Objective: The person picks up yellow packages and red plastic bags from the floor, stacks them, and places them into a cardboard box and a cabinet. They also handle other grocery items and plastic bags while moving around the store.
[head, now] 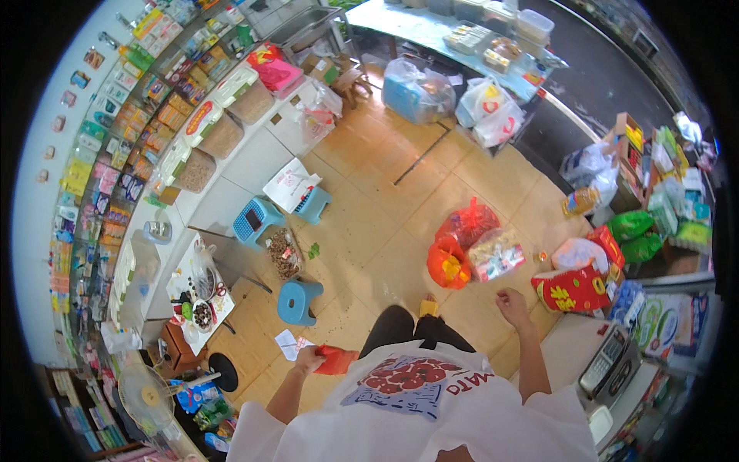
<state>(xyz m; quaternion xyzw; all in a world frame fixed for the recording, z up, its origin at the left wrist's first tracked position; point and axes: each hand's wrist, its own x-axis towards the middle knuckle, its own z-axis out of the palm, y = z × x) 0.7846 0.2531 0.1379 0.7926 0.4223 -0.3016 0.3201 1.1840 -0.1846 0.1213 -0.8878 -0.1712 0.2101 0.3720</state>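
My left hand (310, 361) is closed on a flat red bag (336, 360), with white and pink-printed papers (293, 344) beside the fingers; whether it holds these too I cannot tell. On the other side my right hand (510, 304) hangs with its fingers curled, and nothing shows in it. Ahead of it on the tiled floor are a tied red plastic bag (469, 224), an orange-red bag (448, 267) with yellow contents, and a clear-wrapped package (495, 255). A small round container (540, 256) stands to their right.
Blue plastic stools (299, 302) and a bag of brown pieces (284, 254) stand left. Beyond them is a small white table (220, 300) with bowls. A red printed sack (571, 289) and a counter (563, 341) are at right. Filled bags (417, 95) lie ahead by a display table (404, 18).
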